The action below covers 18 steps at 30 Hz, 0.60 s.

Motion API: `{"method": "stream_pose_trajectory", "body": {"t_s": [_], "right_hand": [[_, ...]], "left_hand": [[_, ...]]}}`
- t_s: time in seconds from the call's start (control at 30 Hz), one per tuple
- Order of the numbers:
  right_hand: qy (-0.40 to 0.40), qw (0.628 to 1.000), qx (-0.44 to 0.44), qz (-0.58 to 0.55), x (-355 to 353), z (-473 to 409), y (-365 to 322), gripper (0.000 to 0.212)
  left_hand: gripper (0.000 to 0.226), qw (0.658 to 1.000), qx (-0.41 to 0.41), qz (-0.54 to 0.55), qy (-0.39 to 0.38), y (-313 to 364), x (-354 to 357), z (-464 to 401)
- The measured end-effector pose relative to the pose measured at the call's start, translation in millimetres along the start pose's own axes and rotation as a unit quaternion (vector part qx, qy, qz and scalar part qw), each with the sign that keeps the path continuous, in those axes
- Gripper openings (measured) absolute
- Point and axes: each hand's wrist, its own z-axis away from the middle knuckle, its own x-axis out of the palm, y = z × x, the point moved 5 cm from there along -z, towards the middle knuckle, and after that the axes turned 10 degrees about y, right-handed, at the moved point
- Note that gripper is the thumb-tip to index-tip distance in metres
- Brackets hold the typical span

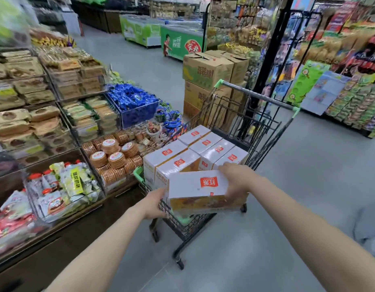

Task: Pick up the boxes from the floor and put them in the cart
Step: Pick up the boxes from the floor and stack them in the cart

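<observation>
Clamped between the left hand [156, 204] and right hand [235, 178], the shrink-wrapped box [198, 185] looks stiff, slippery, probably weighty, so its end faces seem the safest hold.

We stand in a supermarket aisle. To our left, tiered wire shelves [56, 106] carry packaged biscuits and snacks, with a bin of blue sweets [132, 102] beside them. Green chest freezers [161, 36] line the far end, brown cartons [211, 81] are stacked on the grey floor [287, 207], and a wire shopping cart [241, 114] waits before us.
</observation>
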Motion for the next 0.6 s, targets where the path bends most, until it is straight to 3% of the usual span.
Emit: {"method": "stream_pose_trajectory", "body": {"t_s": [0.13, 0.4, 0.6], "right_hand": [[0.017, 0.998, -0.067, 0.000, -6.1, -59.2, 21.1, 0.080], [0.037, 0.973, -0.226, 0.017, 21.3, -120.9, 40.3, 0.077], [0.042, 0.962, -0.267, -0.023, 65.9, -157.5, 40.6, 0.086]], "left_hand": [[0.088, 0.997, -0.068, 0.011, 0.044, -11.1, 7.7, -29.5], [0.101, 0.972, -0.212, 0.049, 0.090, -2.4, 52.3, -39.3], [0.104, 0.946, -0.301, 0.063, 0.097, 0.8, 83.2, -49.0]]}}
